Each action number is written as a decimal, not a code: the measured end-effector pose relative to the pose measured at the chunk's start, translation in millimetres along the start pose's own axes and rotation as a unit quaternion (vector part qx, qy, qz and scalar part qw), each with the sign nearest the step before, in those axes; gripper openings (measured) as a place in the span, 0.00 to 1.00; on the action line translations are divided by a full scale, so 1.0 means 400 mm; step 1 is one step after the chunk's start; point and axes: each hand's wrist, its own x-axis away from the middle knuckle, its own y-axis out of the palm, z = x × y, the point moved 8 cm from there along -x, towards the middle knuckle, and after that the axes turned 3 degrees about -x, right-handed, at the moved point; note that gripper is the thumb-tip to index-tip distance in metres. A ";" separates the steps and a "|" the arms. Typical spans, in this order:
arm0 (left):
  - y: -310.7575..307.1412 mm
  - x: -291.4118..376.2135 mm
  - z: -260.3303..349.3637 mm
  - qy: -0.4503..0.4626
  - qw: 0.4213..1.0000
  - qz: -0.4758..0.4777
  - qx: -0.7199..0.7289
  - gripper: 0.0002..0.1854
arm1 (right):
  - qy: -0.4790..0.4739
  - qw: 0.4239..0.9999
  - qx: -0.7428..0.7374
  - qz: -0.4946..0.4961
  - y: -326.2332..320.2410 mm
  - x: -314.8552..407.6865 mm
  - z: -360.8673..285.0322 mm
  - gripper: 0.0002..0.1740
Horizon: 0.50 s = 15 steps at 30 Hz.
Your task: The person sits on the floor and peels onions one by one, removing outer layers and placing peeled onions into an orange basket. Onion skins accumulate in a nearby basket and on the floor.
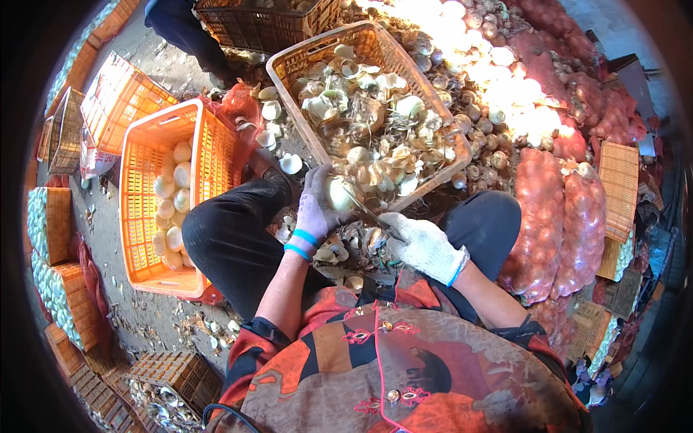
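My left hand (316,214), in a purple-grey work glove with a blue cuff, grips a pale, partly peeled onion (341,194) over the near edge of a plastic crate (457,154). That crate is heaped with onion skins and peeled-off layers (373,113). My right hand (419,243), in a white knitted glove, is closed around the handle of a knife (368,210). The blade points up and left toward the onion; whether it touches cannot be told. More skins (346,246) lie below my hands, between my knees.
An orange crate (200,146) with peeled onions (176,189) stands at my left knee. Unpeeled onions (482,130) are piled at the right, beside full red mesh sacks (533,227). Another person's dark-clothed leg (187,35) is at the upper left, near a further crate (260,24).
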 end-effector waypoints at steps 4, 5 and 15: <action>0.001 0.004 -0.025 -0.067 0.997 -0.032 -0.037 0.59 | 0.014 0.999 0.028 -0.038 0.009 -0.019 0.048 0.23; 0.001 0.004 -0.026 -0.088 0.994 -0.048 -0.042 0.59 | 0.010 0.999 0.023 -0.044 0.008 -0.024 0.053 0.23; 0.007 -0.015 -0.023 -0.117 0.987 -0.105 -0.027 0.60 | 0.075 0.988 0.026 -0.136 0.015 -0.096 0.093 0.23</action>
